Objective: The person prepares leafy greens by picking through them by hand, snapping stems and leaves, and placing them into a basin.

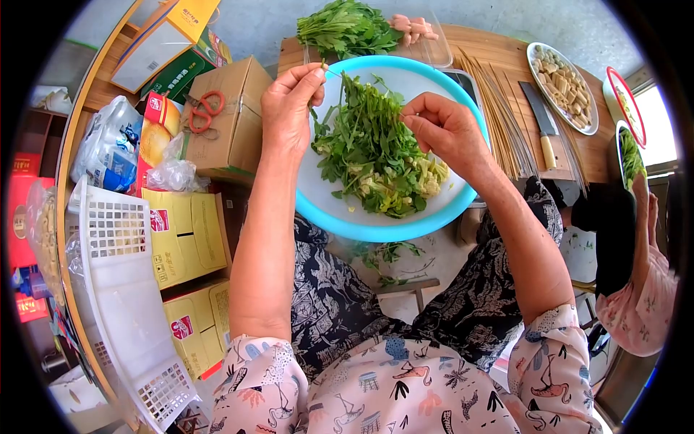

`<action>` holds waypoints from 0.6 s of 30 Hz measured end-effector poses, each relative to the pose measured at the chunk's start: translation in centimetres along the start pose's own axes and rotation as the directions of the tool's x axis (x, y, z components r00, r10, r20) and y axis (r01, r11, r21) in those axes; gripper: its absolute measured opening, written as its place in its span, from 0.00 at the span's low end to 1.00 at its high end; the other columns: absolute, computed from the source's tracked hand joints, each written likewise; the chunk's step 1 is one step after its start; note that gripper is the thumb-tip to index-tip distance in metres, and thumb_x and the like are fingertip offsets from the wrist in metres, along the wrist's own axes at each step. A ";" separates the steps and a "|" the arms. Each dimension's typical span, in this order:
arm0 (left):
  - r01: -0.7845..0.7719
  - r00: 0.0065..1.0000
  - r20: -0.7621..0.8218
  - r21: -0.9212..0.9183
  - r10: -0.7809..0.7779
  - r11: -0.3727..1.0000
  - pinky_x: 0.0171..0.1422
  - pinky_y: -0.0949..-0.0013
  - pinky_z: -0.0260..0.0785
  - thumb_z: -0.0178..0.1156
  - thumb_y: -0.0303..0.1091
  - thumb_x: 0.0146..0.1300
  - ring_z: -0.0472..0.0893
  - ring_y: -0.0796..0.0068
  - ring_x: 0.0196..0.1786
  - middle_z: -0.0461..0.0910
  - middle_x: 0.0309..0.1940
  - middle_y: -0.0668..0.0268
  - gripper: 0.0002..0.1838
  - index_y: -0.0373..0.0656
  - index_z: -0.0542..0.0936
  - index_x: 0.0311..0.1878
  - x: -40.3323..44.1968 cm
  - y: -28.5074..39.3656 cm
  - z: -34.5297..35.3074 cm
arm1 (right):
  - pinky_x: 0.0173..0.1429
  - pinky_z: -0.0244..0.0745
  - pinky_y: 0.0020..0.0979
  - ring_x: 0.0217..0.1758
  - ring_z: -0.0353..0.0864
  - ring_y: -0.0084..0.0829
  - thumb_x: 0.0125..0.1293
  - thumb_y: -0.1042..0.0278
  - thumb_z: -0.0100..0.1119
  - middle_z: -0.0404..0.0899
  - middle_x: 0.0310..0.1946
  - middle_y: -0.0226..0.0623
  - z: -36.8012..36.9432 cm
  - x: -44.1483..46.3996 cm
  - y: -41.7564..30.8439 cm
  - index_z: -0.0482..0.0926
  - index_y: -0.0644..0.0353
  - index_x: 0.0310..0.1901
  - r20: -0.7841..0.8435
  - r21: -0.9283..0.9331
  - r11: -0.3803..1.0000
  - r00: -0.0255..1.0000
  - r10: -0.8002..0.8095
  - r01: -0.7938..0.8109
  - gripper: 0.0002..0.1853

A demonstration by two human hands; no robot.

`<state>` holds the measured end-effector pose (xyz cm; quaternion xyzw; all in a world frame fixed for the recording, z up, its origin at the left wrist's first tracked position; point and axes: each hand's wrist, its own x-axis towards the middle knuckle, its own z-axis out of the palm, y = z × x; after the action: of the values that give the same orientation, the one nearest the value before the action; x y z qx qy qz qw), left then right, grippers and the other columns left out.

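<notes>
My left hand (293,105) is closed in a pinch on a thin green stem above the left rim of a blue-edged white basin (311,199). Over the basin's right part, my right hand (441,130) has its thumb and fingertips pinched together at the edge of the leafy greens; what lies between them is too small to make out. A loose heap of green leaves (369,137) fills the middle of the basin, with paler yellowish pieces toward its lower right. Behind the basin lies a bunch of uncut greens (345,29).
Pink sausages (414,30) are at the back. Wooden skewers (491,108), a knife (538,116) and a plate of food pieces (564,87) stand to the right. Red scissors (207,111) rest on a cardboard box (242,123) at left. Another person's arm (642,231) shows far right.
</notes>
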<state>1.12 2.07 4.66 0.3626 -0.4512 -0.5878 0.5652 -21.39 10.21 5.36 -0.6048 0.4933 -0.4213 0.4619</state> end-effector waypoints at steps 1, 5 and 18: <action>0.003 1.000 0.000 -0.003 -0.003 1.000 0.35 0.77 0.63 0.63 0.27 0.60 0.71 0.82 0.29 0.78 0.31 0.68 0.09 0.35 0.79 0.43 0.0 0.0 0.0 | 0.23 0.58 0.21 0.19 0.65 0.13 0.66 0.70 0.54 0.68 0.15 0.23 0.0 0.0 0.1 0.75 0.63 0.34 0.001 0.014 1.000 1.000 -0.008 0.008 0.06; 0.013 1.000 0.003 -0.016 -0.013 1.000 0.35 0.78 0.63 0.63 0.27 0.60 0.72 0.83 0.30 0.78 0.31 0.68 0.09 0.35 0.79 0.43 0.0 0.0 -0.2 | 0.23 0.58 0.21 0.19 0.64 0.13 0.66 0.70 0.54 0.68 0.15 0.23 0.1 -0.1 -0.3 0.75 0.63 0.34 0.003 0.003 1.000 1.000 -0.001 0.001 0.06; 0.077 0.997 0.040 -0.080 -0.074 0.994 0.35 0.77 0.64 0.63 0.26 0.60 0.73 0.81 0.31 0.78 0.32 0.69 0.08 0.37 0.79 0.42 0.3 0.0 -0.7 | 0.23 0.59 0.22 0.19 0.65 0.13 0.66 0.71 0.54 0.68 0.15 0.23 0.2 0.0 -0.1 0.75 0.63 0.34 -0.001 -0.024 1.000 1.000 -0.013 0.013 0.05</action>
<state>1.72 1.73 4.41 0.3450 -0.4232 -0.6331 0.5487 -21.18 10.23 5.45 -0.6131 0.4948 -0.4187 0.4516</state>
